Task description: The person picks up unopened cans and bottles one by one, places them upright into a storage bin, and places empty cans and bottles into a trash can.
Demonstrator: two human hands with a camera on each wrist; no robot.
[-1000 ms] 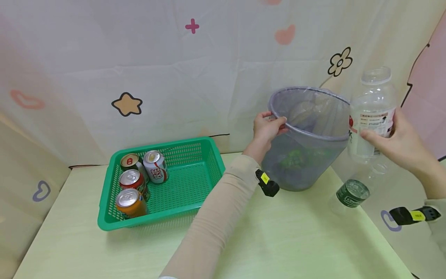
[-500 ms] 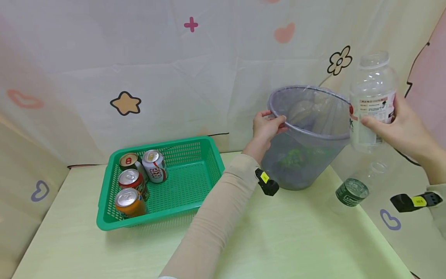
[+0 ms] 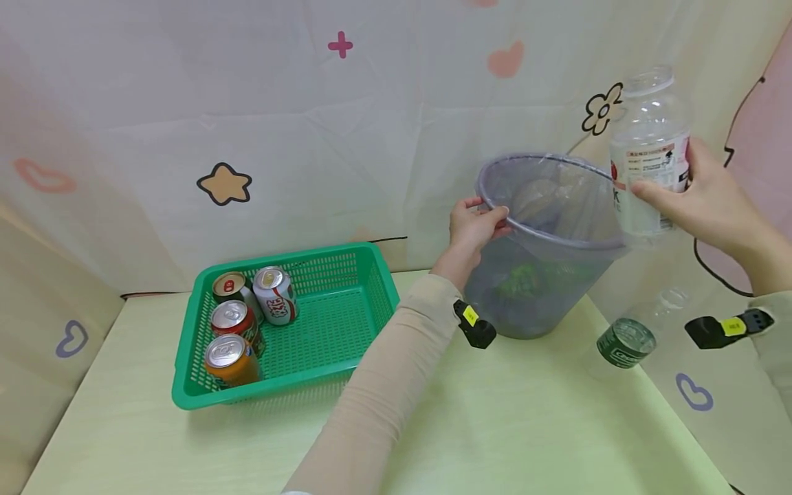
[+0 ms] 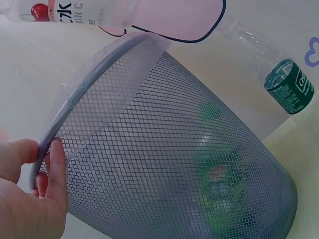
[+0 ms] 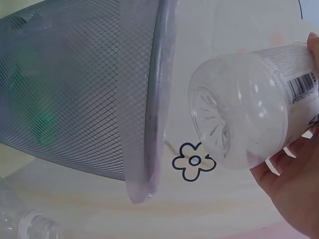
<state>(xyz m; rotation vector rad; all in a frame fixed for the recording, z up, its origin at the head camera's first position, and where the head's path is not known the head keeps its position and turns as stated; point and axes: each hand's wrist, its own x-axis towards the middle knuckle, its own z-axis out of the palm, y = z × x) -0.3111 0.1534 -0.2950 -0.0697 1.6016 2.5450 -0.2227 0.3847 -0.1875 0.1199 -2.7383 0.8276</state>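
Note:
A grey mesh waste bin [image 3: 532,289], lined with a clear bag, stands on the table. My left hand [image 3: 473,227] pinches its near left rim between thumb and fingers; the left wrist view shows the thumb outside the lined rim [image 4: 75,104]. My right hand [image 3: 711,196] grips a large clear plastic bottle [image 3: 650,151] round its label, neck up and uncapped. The bottle is raised at the bin's right side, its base near rim height; the right wrist view shows that base [image 5: 214,119] apart from the rim. Green items [image 4: 214,174] show dimly through the mesh.
Right of the bin, near the table's right edge, stands a clear bottle with a green label [image 3: 626,342]. A green plastic basket [image 3: 334,309] at left holds several drink cans [image 3: 275,295]. A patterned curtain [image 3: 346,137] hangs behind the table [image 3: 495,426].
My right hand has lifted the large bottle higher and, lately, brought it a little left toward the bin. My left hand stays on the rim.

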